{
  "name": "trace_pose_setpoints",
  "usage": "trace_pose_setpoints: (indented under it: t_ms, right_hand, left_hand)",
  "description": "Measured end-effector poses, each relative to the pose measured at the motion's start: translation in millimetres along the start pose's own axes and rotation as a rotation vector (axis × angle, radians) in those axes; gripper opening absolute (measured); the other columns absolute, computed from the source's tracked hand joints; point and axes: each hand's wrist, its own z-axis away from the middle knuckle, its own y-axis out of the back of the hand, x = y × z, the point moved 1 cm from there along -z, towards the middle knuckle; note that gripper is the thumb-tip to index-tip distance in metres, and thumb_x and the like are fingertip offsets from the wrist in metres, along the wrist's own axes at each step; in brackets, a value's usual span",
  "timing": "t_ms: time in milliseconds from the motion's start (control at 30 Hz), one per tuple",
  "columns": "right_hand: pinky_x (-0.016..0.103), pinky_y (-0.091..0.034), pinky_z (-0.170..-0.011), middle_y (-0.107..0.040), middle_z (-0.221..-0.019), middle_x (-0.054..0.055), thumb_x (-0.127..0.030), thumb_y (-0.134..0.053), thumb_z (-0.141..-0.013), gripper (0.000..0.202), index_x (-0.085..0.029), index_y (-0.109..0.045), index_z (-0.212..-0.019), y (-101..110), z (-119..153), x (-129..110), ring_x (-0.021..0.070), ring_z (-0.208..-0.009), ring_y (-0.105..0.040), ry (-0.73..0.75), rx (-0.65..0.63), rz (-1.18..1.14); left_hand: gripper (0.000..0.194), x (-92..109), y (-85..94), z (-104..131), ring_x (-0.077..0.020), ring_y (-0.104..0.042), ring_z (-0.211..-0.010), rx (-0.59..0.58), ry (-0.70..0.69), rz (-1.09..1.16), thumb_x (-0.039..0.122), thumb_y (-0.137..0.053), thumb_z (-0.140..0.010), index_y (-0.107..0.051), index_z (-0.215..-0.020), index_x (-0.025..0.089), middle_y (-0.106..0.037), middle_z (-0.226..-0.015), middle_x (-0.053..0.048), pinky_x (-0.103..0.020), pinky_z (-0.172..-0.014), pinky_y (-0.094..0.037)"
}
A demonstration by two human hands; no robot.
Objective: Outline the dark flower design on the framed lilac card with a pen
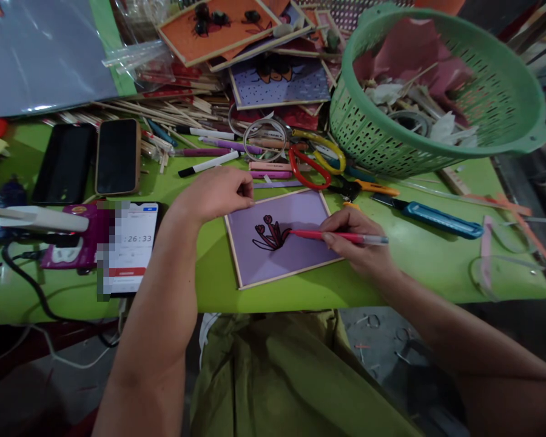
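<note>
Hands [218, 193] [357, 243] at purple panel's [255, 255] edges

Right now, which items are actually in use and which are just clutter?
In use:
- red pen held in right hand, tip on the flower drawing
- purple framed card, its top left corner steadied by left hand

Lying about:
- green basket
- scissors
- blue utility knife
- two phones
- markers

Red pen [341, 237], purple board [279, 240], perforated green basket [437, 145], lime-green table [437, 261]
</note>
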Motion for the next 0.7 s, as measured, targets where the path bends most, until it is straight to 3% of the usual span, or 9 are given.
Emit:
trace_pose_setpoints:
  t_ms: [433, 700]
  right_hand:
    - [0.039, -0.047, -0.059, -0.072, -0.078, 0.004, -0.050, -0.088, -0.083, 0.029, -0.030, -0.068, -0.079, 2.2, -1.4, 2.2, 0.0222, -0.065, -0.058, -0.031, 0.019, 0.005]
    - [0.039, -0.048, -0.060, -0.072, -0.080, 0.004, -0.049, -0.088, -0.086, 0.026, -0.030, -0.071, -0.082, 3.3, -0.3, 3.9, 0.0224, -0.065, -0.060, -0.015, -0.001, 0.004]
  left_hand:
    - [0.021, -2.6, -0.3, -1.3, -0.0230, -0.074, -0.085, 0.019, -0.039, -0.008, 0.032, -0.072, -0.090, -0.084, -0.105, 0.026, -0.084, -0.095, -0.004, -0.032, -0.072, -0.048]
    - [0.021, -0.5, 0.3, 0.2, -0.0231, -0.075, -0.088, 0.012, -0.019, -0.003, 0.032, -0.072, -0.091, -0.084, -0.106, 0.026, -0.084, -0.097, -0.003, -0.032, -0.077, -0.049]
